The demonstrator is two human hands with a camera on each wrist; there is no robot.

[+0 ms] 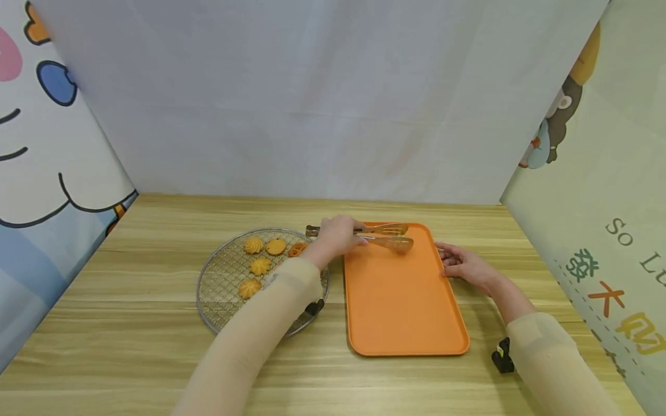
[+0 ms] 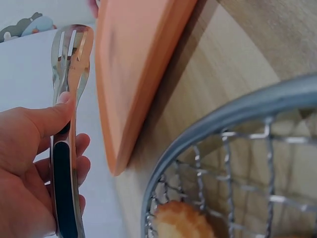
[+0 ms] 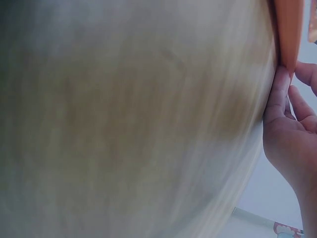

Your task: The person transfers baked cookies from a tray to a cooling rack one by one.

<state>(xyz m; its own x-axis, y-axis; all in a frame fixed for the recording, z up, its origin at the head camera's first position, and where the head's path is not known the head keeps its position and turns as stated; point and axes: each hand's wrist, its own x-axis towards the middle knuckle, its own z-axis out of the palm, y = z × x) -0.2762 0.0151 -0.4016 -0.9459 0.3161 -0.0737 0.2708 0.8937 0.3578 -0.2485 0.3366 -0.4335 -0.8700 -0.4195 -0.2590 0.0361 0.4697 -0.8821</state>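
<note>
My left hand [image 1: 337, 234] grips a pair of metal tongs [image 2: 63, 183] with dark handle inlays and slotted heads, its thumb along the upper side. The tong heads [image 1: 398, 244] extend rightward over the far end of an orange rectangular tray [image 1: 403, 300]. At the tray's right edge is my right hand [image 1: 468, 268]; in the right wrist view its thumb and fingers pinch the tray's rim [image 3: 289, 39]. Left of the tray lies a round wire rack [image 1: 221, 303], partly covered by my left forearm. Several golden cookies [image 1: 260, 266] and a brown pretzel-shaped one [image 1: 297, 249] sit on it.
Everything stands on a wood-grain table [image 1: 114, 300]. A pale cloth [image 1: 312, 115] hangs behind it, with printed panels on both sides. Black wrist-camera mounts [image 1: 503, 355] stick out below the sleeves.
</note>
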